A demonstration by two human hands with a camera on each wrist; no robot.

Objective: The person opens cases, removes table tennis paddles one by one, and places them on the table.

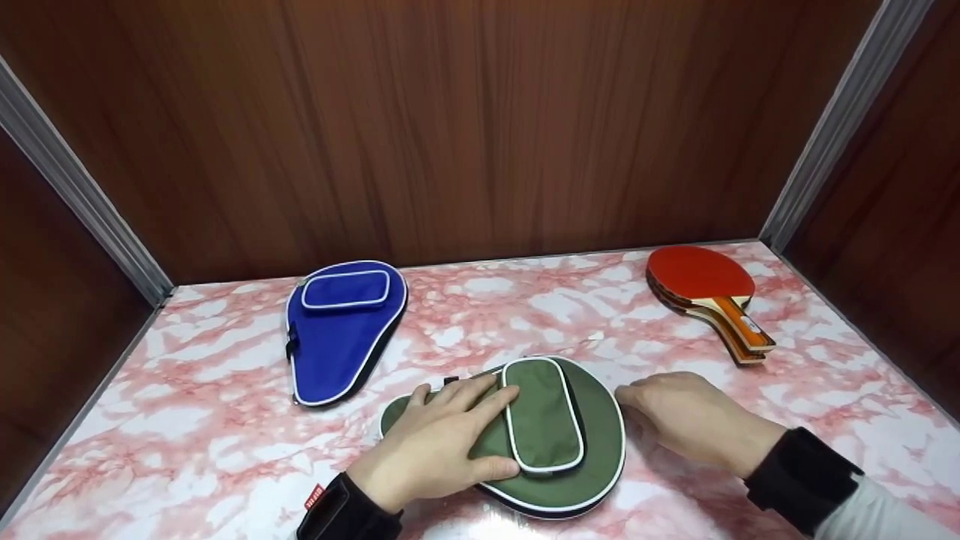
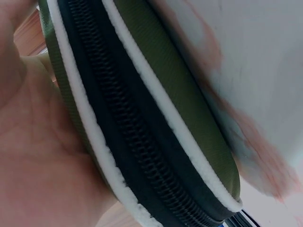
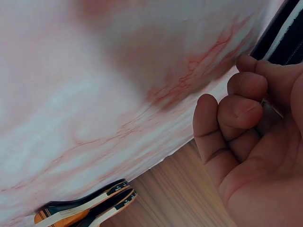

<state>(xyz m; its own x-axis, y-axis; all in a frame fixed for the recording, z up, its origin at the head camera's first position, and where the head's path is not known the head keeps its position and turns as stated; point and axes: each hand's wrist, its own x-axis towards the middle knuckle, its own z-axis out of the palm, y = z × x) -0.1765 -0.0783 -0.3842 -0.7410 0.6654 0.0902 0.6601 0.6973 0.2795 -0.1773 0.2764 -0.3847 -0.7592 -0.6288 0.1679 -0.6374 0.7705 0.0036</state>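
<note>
A green table tennis paddle case [image 1: 600,420] with white piping and a raised pocket lies flat, its wide end to the right. Across its narrower part rests my left hand [image 1: 442,442], fingers spread, thumb along the pocket's lower edge. The left wrist view shows the case's black zipper [image 2: 128,118] along the side, beside my palm. At the wide end, my right hand [image 1: 679,412] is curled, thumb and forefinger pinching at the zipper; the fingers hide the pull. The right wrist view shows that pinch beside a strip of the case [image 3: 296,45].
A blue paddle case [image 1: 330,345] lies at the back left. Stacked table tennis paddles [image 1: 701,274], red rubber on top, lie at the back right, handles toward me. Brown wood-grain panels [image 1: 480,135] wall in the marbled pink-and-white table [image 1: 225,442].
</note>
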